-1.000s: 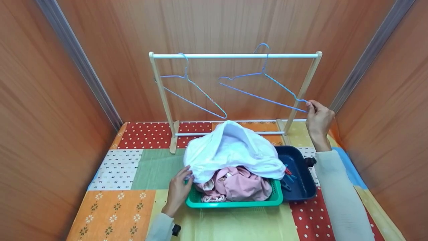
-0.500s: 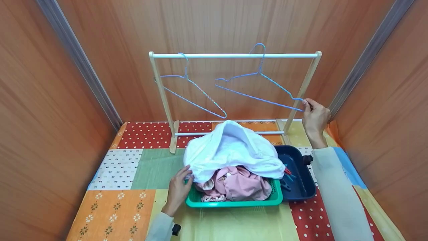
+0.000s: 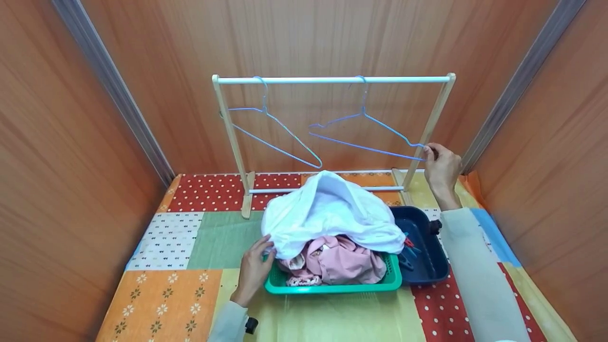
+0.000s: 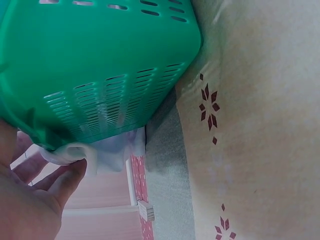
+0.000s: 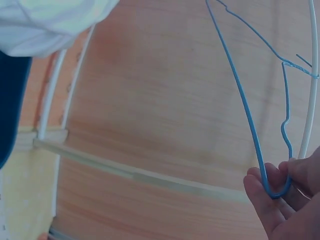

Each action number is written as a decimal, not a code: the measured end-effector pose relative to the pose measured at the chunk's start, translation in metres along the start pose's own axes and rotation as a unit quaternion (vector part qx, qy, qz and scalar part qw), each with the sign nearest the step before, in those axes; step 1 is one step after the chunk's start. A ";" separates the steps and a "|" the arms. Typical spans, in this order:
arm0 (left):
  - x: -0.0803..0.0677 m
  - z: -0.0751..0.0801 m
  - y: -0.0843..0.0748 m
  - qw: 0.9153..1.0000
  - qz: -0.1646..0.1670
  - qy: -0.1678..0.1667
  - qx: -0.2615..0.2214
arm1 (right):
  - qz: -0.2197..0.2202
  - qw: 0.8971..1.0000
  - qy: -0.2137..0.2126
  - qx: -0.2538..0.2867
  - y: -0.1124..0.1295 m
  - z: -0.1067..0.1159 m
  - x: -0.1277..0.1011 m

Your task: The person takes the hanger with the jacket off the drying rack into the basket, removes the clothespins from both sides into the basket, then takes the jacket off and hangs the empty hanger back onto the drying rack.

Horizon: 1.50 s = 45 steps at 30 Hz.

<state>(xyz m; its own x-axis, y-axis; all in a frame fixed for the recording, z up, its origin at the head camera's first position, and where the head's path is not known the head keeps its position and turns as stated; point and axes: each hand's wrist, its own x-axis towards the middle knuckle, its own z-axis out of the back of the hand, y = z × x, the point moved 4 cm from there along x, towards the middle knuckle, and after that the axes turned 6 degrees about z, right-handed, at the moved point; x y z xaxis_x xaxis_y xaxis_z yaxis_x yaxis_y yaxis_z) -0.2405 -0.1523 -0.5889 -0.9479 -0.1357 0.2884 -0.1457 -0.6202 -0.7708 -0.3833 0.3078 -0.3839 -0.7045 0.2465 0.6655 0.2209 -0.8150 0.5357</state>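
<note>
Right hand [image 3: 441, 168]: pinches the lower right corner of a blue hanger [image 3: 365, 135], beside the rack's right post.
Hanger: its hook sits on the rack [image 3: 332, 80] rail, right of a second hanger [image 3: 270, 128].
Left hand [image 3: 251, 271]: fingers relaxed against the left side of the basket [image 3: 332, 286], touching the white cloth [image 3: 327, 213] piled in it, in front of the rack.

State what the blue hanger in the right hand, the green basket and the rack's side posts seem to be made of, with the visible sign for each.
Blue hanger: thin bent wire, seemingly coated, twisted at the neck.
Green basket: moulded plastic with a slight sheen and slotted walls.
Rack's side posts: pale, probably unpainted wood.
</note>
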 end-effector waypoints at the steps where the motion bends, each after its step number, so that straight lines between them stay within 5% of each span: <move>1: 0.001 0.000 0.000 1.000 -0.002 -0.001 -0.001 | -0.001 1.000 0.007 0.000 -0.001 0.000 0.001; 11: 0.001 0.003 -0.002 1.000 0.000 0.008 -0.004 | -0.017 0.999 0.024 0.033 -0.008 0.007 -0.011; 22: -0.005 0.009 0.001 0.999 0.031 0.020 -0.008 | -0.050 0.997 0.049 0.045 -0.027 0.019 -0.073; 35: -0.002 0.020 -0.001 1.000 0.028 -0.007 -0.011 | -0.039 0.990 0.132 0.042 -0.030 0.010 -0.126; 45: 0.006 0.018 0.010 0.993 0.091 0.040 -0.066 | -0.024 0.971 0.229 0.067 -0.032 -0.007 -0.154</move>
<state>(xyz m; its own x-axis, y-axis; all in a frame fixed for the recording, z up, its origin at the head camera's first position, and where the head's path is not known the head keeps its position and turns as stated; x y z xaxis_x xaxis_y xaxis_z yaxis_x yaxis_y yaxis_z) -0.2428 -0.1732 -0.5849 -0.9805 -0.1720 0.0952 -0.0003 -0.4833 -0.8755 -0.2870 0.2924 -0.5075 -0.9350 -0.0014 0.3547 0.2452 -0.7251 0.6435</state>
